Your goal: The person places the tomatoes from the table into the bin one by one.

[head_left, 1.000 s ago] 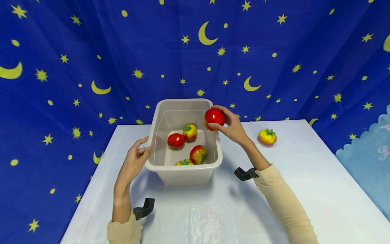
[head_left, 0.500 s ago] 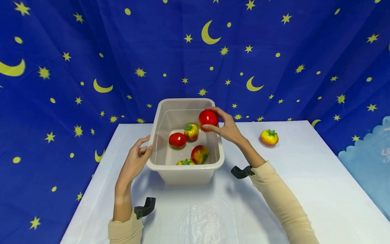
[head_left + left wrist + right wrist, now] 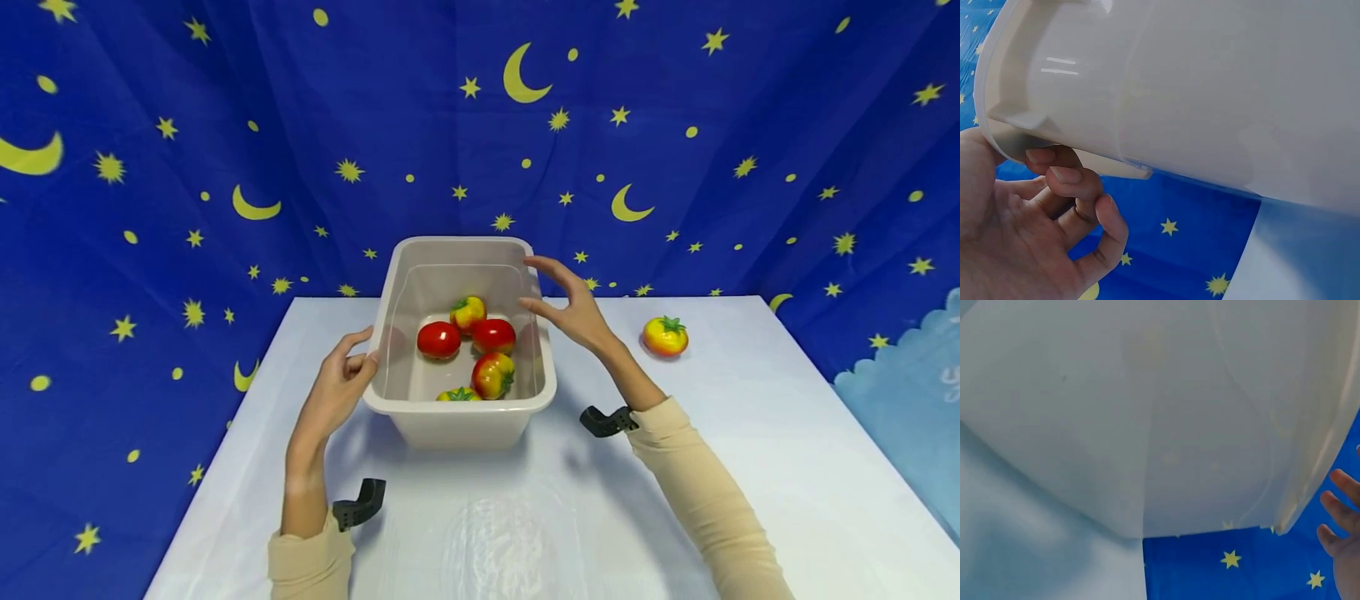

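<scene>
A light grey plastic bin [image 3: 457, 407] stands on the table, with several shiny toy fruits inside. A round red toy fruit [image 3: 494, 336] lies at the right of the group, beside a red one [image 3: 438, 341] and a yellow-red one [image 3: 468, 313]. Nearer the front are a red-yellow fruit [image 3: 492, 376] and a leafy yellow one [image 3: 458, 395], partly hidden by the rim. My left hand [image 3: 339, 383] pinches the bin's left rim, its fingers curled under the lip [image 3: 1029, 147]. Over the right rim, my right hand [image 3: 568, 307] has thumb and fingers spread around nothing.
A yellow-orange toy tomato with green leaves [image 3: 665, 337] sits on the white table [image 3: 630, 517] to the right of the bin. Behind hangs a blue curtain [image 3: 420, 125] with yellow stars and moons. A black wrist mount [image 3: 607, 422] juts from each sleeve.
My right hand moved left over the bin, let go of the round red toy fruit, and drew back right to the rim. The fruit now lies inside. My left hand stays at the rim.
</scene>
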A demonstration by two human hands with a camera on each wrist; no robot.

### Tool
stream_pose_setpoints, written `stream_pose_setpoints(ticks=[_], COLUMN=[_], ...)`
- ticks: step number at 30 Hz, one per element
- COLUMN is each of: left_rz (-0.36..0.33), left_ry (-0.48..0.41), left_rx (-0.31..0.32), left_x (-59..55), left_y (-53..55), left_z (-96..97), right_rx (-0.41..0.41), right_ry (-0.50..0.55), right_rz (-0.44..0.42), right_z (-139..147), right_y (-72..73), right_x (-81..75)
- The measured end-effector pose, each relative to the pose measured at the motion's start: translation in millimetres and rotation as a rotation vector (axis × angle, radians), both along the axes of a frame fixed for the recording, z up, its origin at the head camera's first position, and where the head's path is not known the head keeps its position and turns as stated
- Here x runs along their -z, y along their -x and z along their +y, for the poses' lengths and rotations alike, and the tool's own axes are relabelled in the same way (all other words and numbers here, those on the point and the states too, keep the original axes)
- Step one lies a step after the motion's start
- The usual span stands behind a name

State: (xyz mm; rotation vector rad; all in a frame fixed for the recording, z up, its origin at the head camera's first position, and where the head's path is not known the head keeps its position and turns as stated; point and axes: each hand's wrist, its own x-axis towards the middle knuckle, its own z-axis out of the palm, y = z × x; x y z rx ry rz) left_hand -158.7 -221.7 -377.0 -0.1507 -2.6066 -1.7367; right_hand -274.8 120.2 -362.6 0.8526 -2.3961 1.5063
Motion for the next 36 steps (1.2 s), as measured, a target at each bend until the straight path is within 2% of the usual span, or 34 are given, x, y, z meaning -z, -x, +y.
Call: stream_pose_setpoints(ticks=[8,23,29,36], left_rz=[0.01,0.019,0.011,0.022], left_ry=[-0.004,0.011,0.006,0.023], left_rx=[0.001,0.0,-0.001,-0.008], left_x=[1.4,0.3,1.9,0.6], left_y=[0.2,0.5,-2.1,-2.3], left_z=[1.5,0.6,1.0,2.5], right_rx=[0.048,0.155,0.199,0.317], right_ry=[0.012,0.019,-0.028,-0.129], right_rz=[0.007,0.005,-0.012,-0.041], right_z=[28,73,96,122], right_y=[4.1,0.4,1.1,-0.5], right_x=[8.3,16.2,24.9,34.4])
